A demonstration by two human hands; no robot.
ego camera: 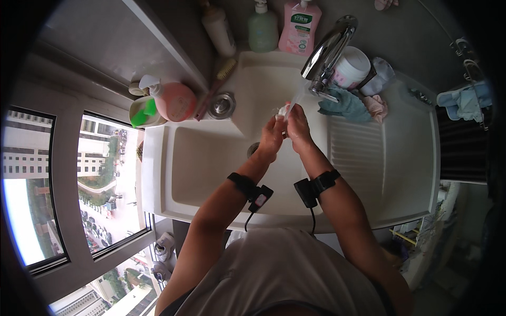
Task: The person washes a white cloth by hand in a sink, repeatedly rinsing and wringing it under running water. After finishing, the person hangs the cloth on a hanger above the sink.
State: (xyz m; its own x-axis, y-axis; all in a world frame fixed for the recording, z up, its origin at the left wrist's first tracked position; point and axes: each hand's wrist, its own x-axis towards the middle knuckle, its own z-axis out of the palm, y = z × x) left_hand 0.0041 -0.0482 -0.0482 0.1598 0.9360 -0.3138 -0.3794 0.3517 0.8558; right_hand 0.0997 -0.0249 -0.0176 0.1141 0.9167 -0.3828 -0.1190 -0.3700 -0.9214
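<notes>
My left hand [272, 136] and my right hand [298, 125] are close together above the sink basin [197, 170], under the chrome faucet [330, 47]. A stream of water [293, 103] runs from the spout onto the fingers. Between them is a small white item [282, 111], seemingly wet cloth; the fingers and water hide most of it. The left fingers curl around its lower side, while the right hand presses against it from the right. Part of the dark drain [253, 149] shows left of my left wrist.
Behind the basin stand a green pump bottle [263, 33] and a pink one [299, 29]. A brush [221, 79], a metal strainer [221, 106] and an orange-pink bottle [176, 102] sit at left. Right of the faucet are a white tub [352, 67], a teal cloth [344, 104] and a ribbed washboard [355, 158].
</notes>
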